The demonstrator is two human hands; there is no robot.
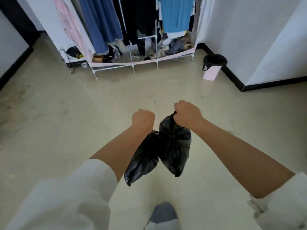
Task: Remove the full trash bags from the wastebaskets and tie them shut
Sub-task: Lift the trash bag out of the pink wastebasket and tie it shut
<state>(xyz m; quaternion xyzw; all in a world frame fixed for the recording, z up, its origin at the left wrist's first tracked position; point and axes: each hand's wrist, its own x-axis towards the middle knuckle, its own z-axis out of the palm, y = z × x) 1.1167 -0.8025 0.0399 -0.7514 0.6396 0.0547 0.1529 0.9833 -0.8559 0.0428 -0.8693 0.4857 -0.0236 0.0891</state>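
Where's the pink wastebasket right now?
Head view, upper right: the wastebasket stands on the floor by the white wall's corner, just right of the clothes rack.

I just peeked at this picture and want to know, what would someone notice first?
First, the two black trash bags hanging in the middle, one from the right hand and the other, it seems, from the left hand. Next, the open wardrobe of hanging clothes at the back. Then the pink wastebasket with a black liner, standing on the floor by the right wall.
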